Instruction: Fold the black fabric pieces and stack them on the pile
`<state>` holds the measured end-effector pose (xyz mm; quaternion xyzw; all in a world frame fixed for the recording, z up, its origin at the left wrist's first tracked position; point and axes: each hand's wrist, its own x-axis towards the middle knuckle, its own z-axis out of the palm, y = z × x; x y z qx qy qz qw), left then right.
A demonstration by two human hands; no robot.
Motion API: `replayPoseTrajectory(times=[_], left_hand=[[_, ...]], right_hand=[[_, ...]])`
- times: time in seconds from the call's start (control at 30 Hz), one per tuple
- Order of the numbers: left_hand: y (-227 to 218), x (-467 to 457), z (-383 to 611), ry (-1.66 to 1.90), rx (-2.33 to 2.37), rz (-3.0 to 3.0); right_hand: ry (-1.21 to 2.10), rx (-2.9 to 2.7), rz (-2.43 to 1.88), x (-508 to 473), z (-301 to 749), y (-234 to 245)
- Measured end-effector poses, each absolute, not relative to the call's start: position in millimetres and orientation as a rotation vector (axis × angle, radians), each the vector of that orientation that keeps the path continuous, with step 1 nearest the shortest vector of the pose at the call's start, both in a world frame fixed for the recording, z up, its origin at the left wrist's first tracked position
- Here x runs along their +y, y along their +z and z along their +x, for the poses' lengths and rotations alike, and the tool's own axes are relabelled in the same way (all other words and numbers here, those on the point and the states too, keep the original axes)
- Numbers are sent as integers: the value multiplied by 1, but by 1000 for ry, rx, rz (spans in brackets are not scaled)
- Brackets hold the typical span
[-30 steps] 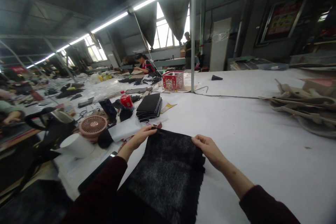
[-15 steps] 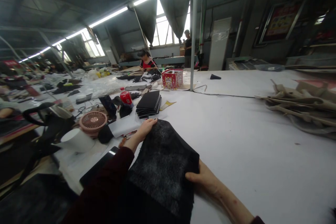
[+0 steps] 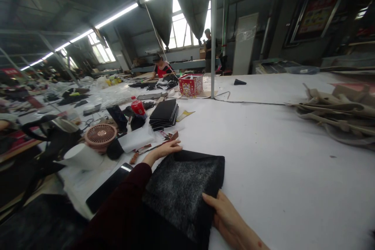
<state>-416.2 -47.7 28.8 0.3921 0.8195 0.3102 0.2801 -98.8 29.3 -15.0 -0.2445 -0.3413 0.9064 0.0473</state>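
Note:
A black piece of fabric or leather [image 3: 178, 187] with a fuzzy, greyish upper face lies in front of me on the white table. Its far edge is folded over. My left hand [image 3: 165, 150] is at the far left corner, fingers stretched flat over the fold. The right edge is pinched by my right hand [image 3: 224, 209], thumb on top and fingers underneath. Just beyond sits a stack of black pieces [image 3: 164, 114]. Brown strips [image 3: 172, 137] lie beside my left hand, and a dark phone-like slab [image 3: 109, 187] rests left of my forearm.
To the left stand a pink fan [image 3: 101, 136], a white roll [image 3: 83, 156], a kettle [image 3: 55, 125] and a red bottle [image 3: 137, 106]. A red box [image 3: 190, 86] is near the pole [image 3: 213, 39]. Beige pieces [image 3: 342, 113] are piled at right. Co-workers are beyond.
The far edge of the black piece has come down and folded over. My left hand has lowered slightly with its fingers flattened; my right hand still grips the right edge.

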Motion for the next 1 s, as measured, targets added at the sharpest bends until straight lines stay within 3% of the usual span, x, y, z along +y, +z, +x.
replayPoseTrajectory(times=[0.2,0.3,0.4,0.5,0.63,0.8,1.0], left_hand=[[29,-58,-409,730,2166,1246],[25,-49,-397,727,2213,1350],[23,-53,-377,758,2277,1433],[18,-74,-359,795,2375,1488],[6,-105,-349,864,2548,1449],[-9,-117,-345,855,2610,1284],[-12,-119,-337,549,2689,1250]], right_hand=[[2741,-1098,-699,25,-99,-26],[2549,-1615,-870,40,-96,-26],[1654,-2411,-1064,69,-92,-12],[604,-2618,-781,96,-102,7],[-45,-2673,-248,107,-147,18],[-328,-2771,37,103,-204,13],[-234,-2908,114,98,-230,12]])
